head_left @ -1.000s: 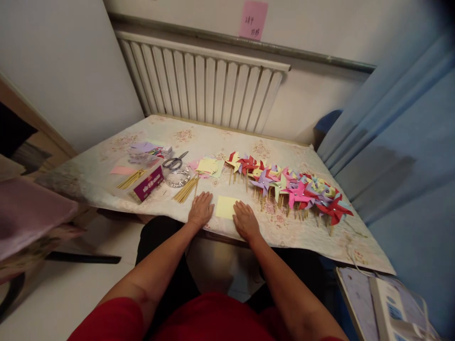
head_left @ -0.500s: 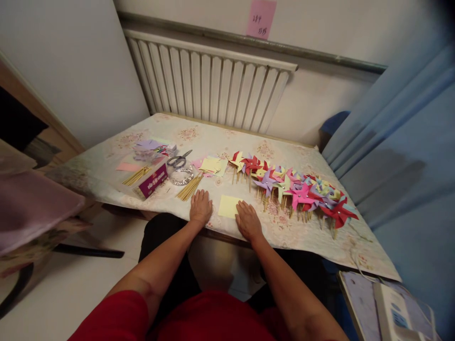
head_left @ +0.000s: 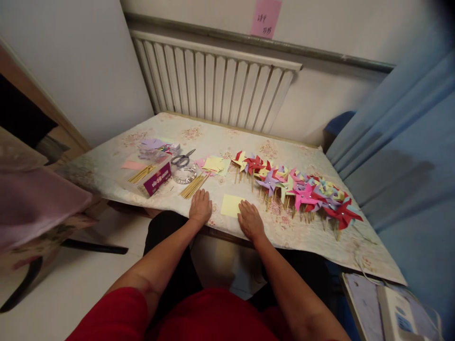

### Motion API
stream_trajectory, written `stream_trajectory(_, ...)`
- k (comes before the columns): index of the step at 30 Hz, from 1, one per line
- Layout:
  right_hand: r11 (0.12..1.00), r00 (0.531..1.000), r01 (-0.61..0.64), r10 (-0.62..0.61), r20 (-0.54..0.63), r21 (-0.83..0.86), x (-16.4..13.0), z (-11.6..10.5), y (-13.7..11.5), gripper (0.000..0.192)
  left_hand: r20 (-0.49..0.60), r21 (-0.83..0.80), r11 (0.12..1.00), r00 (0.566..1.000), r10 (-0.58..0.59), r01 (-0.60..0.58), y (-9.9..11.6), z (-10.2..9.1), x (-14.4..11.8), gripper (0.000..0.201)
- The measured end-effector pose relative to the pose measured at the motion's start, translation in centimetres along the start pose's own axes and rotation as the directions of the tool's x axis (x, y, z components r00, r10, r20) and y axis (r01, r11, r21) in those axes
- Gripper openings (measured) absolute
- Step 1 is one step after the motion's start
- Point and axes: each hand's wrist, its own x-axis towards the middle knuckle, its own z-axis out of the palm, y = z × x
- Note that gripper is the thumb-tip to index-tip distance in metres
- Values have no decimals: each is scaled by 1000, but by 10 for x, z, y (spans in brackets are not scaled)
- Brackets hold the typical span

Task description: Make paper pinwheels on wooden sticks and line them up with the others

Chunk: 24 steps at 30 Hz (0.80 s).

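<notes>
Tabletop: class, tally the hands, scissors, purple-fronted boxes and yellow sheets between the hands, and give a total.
Hands: 2 (left hand, right hand)
Scissors: 1 pair
Purple-fronted box: 1
Yellow sheet between the hands: 1
Total: 5

The pink note [head_left: 266, 18] at the top of the frame bears two handwritten lines; the upper seems to start with 2 and end with 4. White characters on the purple-fronted box [head_left: 159, 180], left of centre, are too small to read.

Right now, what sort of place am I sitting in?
Probably a room at home or a small craft workroom: many paper pinwheels and a pair of scissors are on the flower-patterned tablecloth, and a white radiator stands behind it.
</notes>
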Motion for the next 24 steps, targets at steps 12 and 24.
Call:
stream_trajectory(12,1000,1000,3,-3,-4,-3,0,0,0,44,48,7,1000,999,13,-13,0,-1,-1,45)
stream_trajectory(24,1000,1000,13,-13,-15,1,-1,1,0,44,41,-8,1000,999,13,-12,2,-5,-2,41)
